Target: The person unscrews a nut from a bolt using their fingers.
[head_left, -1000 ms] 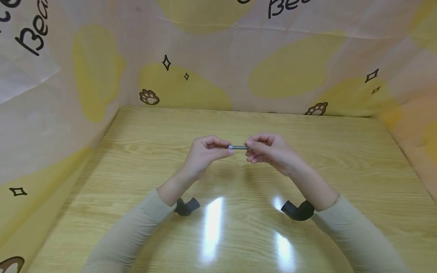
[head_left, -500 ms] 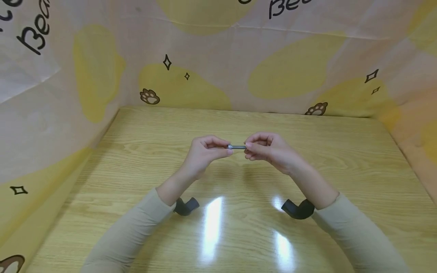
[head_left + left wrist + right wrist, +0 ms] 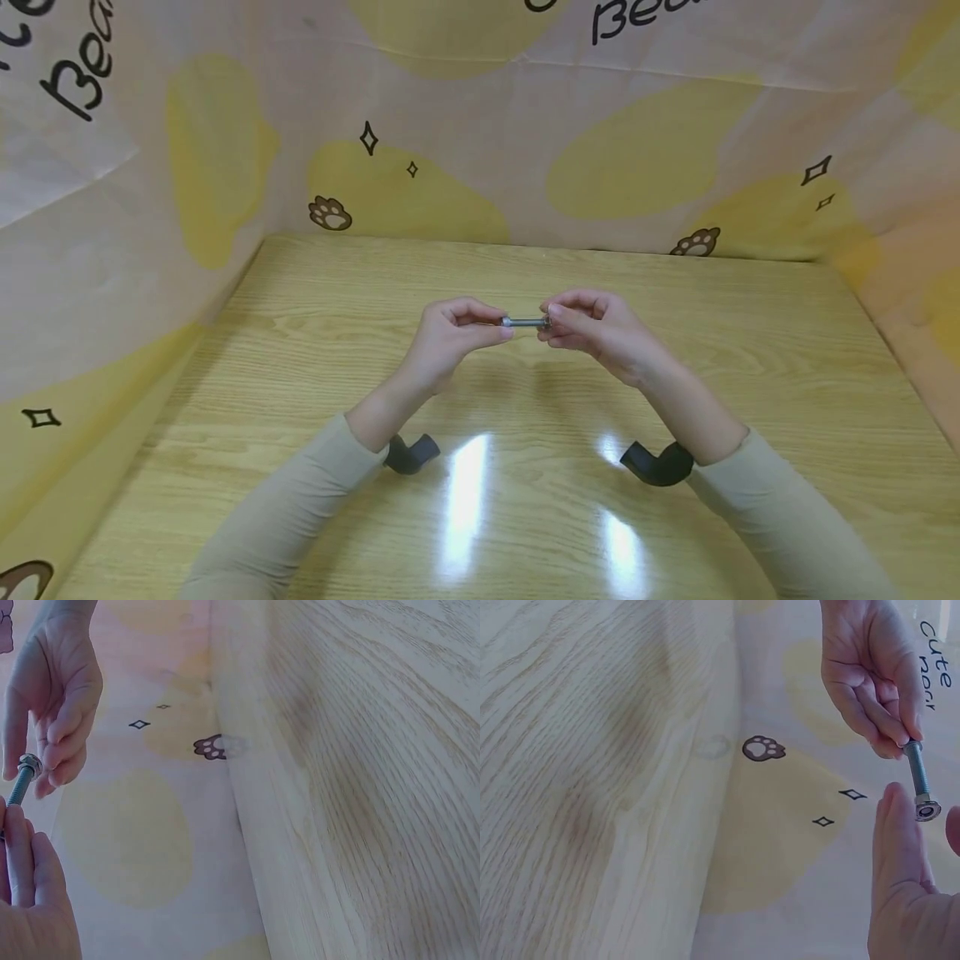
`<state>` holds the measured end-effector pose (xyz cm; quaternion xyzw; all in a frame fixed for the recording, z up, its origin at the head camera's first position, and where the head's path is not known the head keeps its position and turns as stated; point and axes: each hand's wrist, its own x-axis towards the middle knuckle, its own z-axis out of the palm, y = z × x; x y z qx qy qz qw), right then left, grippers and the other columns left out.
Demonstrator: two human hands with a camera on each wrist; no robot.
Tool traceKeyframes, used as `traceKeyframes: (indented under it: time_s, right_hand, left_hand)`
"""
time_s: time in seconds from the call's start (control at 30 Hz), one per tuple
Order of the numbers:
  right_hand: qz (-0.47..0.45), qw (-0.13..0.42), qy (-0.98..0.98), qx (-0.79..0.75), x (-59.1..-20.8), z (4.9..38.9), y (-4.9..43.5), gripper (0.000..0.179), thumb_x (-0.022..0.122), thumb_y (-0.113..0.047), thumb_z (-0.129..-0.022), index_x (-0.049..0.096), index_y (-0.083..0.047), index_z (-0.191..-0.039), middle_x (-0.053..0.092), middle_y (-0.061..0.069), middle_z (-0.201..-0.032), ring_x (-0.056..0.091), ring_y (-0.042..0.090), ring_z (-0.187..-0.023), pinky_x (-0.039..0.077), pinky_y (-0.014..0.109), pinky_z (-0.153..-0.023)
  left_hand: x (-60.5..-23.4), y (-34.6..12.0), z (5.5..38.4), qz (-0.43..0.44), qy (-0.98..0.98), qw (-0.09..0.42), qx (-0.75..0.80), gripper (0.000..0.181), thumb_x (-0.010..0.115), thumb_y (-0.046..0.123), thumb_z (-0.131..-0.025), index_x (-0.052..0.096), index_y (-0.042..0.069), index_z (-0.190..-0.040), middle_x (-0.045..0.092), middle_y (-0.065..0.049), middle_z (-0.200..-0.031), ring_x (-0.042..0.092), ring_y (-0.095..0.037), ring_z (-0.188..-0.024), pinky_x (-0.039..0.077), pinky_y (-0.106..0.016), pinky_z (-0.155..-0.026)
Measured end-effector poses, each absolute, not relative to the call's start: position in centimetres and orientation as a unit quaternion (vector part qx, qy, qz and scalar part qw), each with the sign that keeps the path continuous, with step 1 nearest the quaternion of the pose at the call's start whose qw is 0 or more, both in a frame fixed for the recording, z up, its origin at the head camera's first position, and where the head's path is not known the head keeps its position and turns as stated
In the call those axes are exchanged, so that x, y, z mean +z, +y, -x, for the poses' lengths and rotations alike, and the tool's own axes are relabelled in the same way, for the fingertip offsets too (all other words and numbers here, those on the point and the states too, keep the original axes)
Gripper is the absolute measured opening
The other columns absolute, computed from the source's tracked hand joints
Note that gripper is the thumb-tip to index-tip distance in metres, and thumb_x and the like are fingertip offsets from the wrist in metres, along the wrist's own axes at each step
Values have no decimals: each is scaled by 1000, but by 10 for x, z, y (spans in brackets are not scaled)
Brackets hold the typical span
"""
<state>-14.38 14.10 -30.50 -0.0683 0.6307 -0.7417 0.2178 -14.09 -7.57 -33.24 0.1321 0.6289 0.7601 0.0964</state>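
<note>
Thumb and fingers of my left hand [image 3: 447, 337] pinch the head end of a metal bolt [image 3: 527, 322], which lies level above the table in the head view. At the bolt's other end sits a flanged nut [image 3: 928, 810], with the threaded hole facing out in the right wrist view. My right hand [image 3: 607, 337] is around this nut end, its fingers fairly straight and the thumb apart from the nut in the right wrist view. The left wrist view shows the nut end between the right thumb and fingers. The bolt head is mostly hidden by the left fingertips.
Both hands are over a wood-grain table [image 3: 337, 275]. A patterned cloth [image 3: 517, 150] with yellow patches stands behind and along the sides. Black curved pieces [image 3: 658, 464] project from both wrists at the sleeves.
The right fingers closed over the bolt's end half a second ago, then drew slightly right and loosened, so the nut shows again. The left hand and the bolt stay nearly still.
</note>
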Motion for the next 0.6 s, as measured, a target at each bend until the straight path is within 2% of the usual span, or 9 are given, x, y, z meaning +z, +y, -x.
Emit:
traceKeyframes:
  time_s: [0.17, 0.27, 0.37, 0.5, 0.6]
  right_hand:
    - [68, 228, 641, -729, -306, 144, 142, 12, 55, -3, -93, 66, -7, -91, 67, 6, -78, 67, 14, -69, 56, 27, -69]
    - [79, 221, 651, -722, -307, 144, 143, 13, 58, 3, -88, 65, -7, -92, 66, 5, -81, 66, 14, -73, 56, 27, -73]
    - [87, 212, 657, -718, -308, 145, 144, 19, 60, 4, -86, 61, -7, -102, 65, 6, -88, 66, 15, -79, 54, 30, -79]
    - [78, 222, 651, -722, -307, 145, 144, 20, 58, -10, -92, 56, -4, -112, 65, 9, -90, 66, 16, -77, 55, 30, -77]
    - [67, 231, 641, -729, -306, 144, 142, 17, 56, -14, -94, 60, -2, -105, 66, 9, -82, 66, 15, -70, 56, 27, -70]
  left_hand:
    - [-333, -75, 142, -135, 630, 97, 759, 14, 67, -8, -79, 65, -7, -93, 65, -8, -89, 65, -17, -79, 54, -33, -81]
    - [-333, -76, 142, -134, 630, 98, 759, 14, 68, -7, -79, 65, -8, -93, 65, -8, -89, 65, -16, -79, 54, -33, -81]
    - [-333, -76, 141, -133, 629, 98, 760, 14, 68, -8, -79, 65, -7, -92, 65, -9, -89, 65, -17, -79, 54, -32, -81]
    - [-332, -75, 141, -131, 631, 98, 759, 14, 68, -8, -79, 65, -7, -92, 65, -9, -89, 65, -17, -79, 54, -32, -81]
    - [-332, -75, 141, -130, 633, 98, 757, 15, 68, -8, -78, 64, -8, -93, 65, -8, -89, 65, -17, -79, 54, -33, -81]
